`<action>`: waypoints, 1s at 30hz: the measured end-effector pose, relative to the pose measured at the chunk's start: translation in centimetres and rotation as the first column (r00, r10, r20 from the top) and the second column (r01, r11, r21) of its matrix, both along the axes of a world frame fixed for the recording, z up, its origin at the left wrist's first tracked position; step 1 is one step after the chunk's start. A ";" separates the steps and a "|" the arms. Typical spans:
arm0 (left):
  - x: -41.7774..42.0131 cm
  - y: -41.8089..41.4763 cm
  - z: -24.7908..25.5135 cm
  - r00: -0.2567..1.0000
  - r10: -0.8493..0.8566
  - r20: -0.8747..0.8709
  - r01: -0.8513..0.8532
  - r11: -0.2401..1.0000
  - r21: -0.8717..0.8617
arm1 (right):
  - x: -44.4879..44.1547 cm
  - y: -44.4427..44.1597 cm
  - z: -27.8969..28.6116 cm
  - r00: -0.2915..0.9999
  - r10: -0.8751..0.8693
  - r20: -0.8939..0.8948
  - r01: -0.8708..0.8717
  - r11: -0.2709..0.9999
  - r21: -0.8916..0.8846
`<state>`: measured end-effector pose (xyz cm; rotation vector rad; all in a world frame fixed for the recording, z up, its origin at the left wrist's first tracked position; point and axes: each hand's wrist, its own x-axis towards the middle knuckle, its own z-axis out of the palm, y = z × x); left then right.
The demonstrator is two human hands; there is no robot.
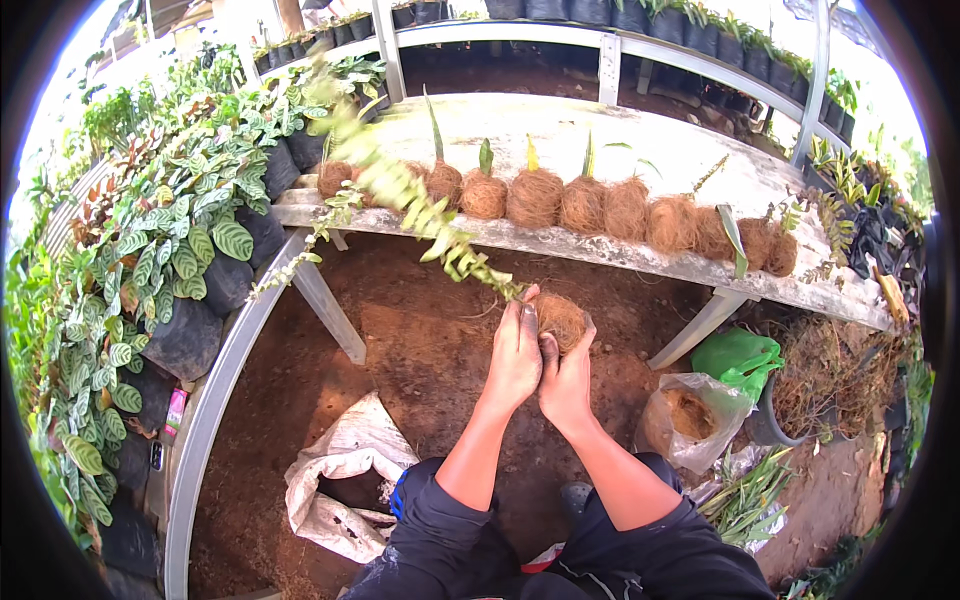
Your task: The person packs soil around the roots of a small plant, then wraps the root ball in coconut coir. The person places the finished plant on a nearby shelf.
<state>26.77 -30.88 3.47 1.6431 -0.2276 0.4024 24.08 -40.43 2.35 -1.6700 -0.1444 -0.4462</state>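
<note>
Both my hands are pressed around a ball of brown coir fibre [561, 321] in front of me, below the bench edge. My left hand [519, 349] grips its left side, and my right hand [566, 371] cups it from below and the right. A long fern frond [420, 206] sticks out of the ball to the upper left, blurred at its tip. Along the bench's near edge stands a row of similar fibre balls [534, 199], several with a single upright leaf. A narrow green leaf [733, 241] hangs over the edge near the right end.
A white bench [480, 234] crosses ahead on metal legs. Potted leafy plants [180, 247] crowd the left behind a curved metal rail [217, 409]. An opened white sack [352, 480] lies on the soil. At right are a clear bag of fibre [694, 424], a green plastic bag [739, 360] and cut leaves [750, 495].
</note>
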 end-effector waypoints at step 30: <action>1.7 3.1 2.6 0.961 -0.277 0.013 0.278 0.960 -0.028 | 2.1 -1.5 0.2 0.680 0.668 -0.304 -0.224 0.583 0.781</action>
